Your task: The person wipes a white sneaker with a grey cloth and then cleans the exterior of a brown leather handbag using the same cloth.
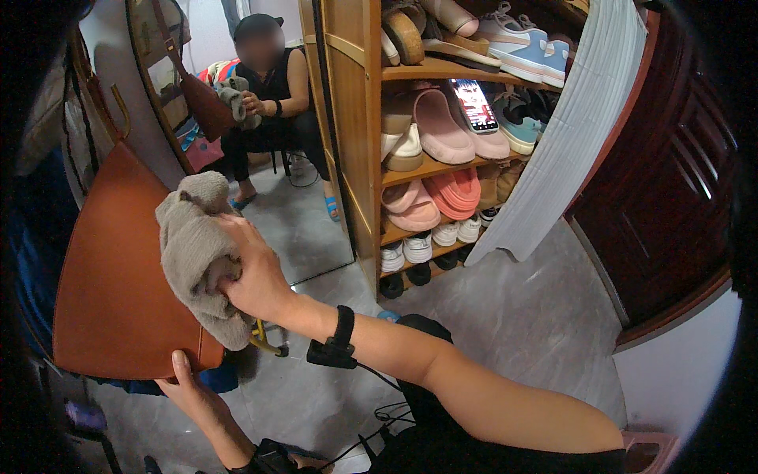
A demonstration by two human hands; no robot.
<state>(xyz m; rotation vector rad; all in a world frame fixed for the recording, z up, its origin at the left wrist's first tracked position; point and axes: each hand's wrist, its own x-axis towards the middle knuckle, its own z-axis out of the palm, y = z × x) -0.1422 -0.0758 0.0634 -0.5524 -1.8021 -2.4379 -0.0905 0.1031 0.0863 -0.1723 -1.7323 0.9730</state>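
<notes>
A brown leather bag (118, 266) hangs at the left, its strap running up beside a brass-coloured hook (121, 112). My left hand (192, 391) grips the bag's lower edge, thumb on the near face and fingers hidden behind. In my right hand (257, 272) is a bunched grey towel cloth (192, 237), which lies against or just over the bag's right side; contact is hard to tell. The cloth covers part of that edge. Both wrists wear black bands, and a cable runs from the right one.
A mirror (296, 249) stands ahead, reflecting a seated person. To its right, a wooden shoe rack (349, 148) holds several shoes and a lit phone (474, 105). A white curtain (551, 154) hangs beside a dark door (663, 178). Cables (391, 412) trail near my legs.
</notes>
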